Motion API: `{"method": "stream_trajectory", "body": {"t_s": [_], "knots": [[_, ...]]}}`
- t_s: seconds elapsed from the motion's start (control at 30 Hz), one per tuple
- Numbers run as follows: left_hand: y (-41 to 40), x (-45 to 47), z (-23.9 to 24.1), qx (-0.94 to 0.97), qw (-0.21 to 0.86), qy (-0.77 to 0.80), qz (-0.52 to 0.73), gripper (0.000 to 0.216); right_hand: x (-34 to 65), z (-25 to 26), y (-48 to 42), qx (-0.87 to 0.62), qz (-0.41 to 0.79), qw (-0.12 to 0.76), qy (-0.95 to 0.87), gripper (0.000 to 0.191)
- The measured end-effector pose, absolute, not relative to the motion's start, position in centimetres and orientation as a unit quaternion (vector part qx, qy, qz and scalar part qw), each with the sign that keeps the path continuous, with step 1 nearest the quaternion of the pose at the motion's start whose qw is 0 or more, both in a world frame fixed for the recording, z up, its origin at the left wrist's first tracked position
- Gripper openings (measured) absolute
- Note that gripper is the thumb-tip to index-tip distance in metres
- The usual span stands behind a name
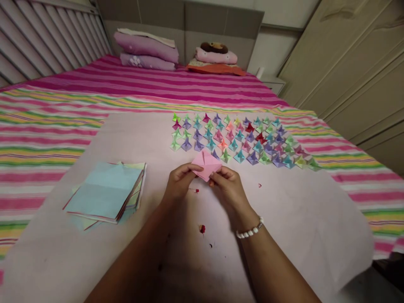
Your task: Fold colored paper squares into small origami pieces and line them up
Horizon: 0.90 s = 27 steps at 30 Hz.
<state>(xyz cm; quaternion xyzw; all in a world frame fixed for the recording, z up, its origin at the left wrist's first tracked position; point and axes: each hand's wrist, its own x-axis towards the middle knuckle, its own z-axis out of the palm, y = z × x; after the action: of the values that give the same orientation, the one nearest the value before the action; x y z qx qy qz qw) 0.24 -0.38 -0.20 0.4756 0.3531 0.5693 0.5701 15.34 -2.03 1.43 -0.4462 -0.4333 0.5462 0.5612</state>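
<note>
Between my two hands a folded piece of pink paper [206, 162] is held up off the white sheet, its shape a diamond with a slit at the top. My left hand [181, 181] pinches its left corner, thumb on the near face. On the other side, my right hand [229, 185] grips the lower right edge between thumb and fingers; a white beaded bracelet [251, 231] circles that wrist. Just beyond the hands stand rows of small folded paper pieces [233, 145] in many colours. To the left lies a stack of square paper [105, 191], light blue on top.
A large white sheet [142, 261] covers the middle of the striped bedspread [47, 139]. Small red scraps [202, 229] are scattered on it near my forearms. Folded purple bedding [148, 50] and a pink pillow [216, 56] sit by the headboard; a wardrobe [356, 75] stands right.
</note>
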Motion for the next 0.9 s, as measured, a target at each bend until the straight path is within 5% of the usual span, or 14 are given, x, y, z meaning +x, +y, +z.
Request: {"method": "stream_trajectory", "body": {"t_s": [0.63,0.9], "knots": [[-0.9,0.9,0.4,0.491,0.504,0.46,0.542,0.027,14.7,1.4,-2.4,-0.396,0.583,0.592,-0.391,0.019],[-0.5,1.0,0.0,0.415,0.584,0.397,0.574,0.064,14.7,1.4,-2.3,-0.436,0.554,0.622,-0.341,0.014]]}}
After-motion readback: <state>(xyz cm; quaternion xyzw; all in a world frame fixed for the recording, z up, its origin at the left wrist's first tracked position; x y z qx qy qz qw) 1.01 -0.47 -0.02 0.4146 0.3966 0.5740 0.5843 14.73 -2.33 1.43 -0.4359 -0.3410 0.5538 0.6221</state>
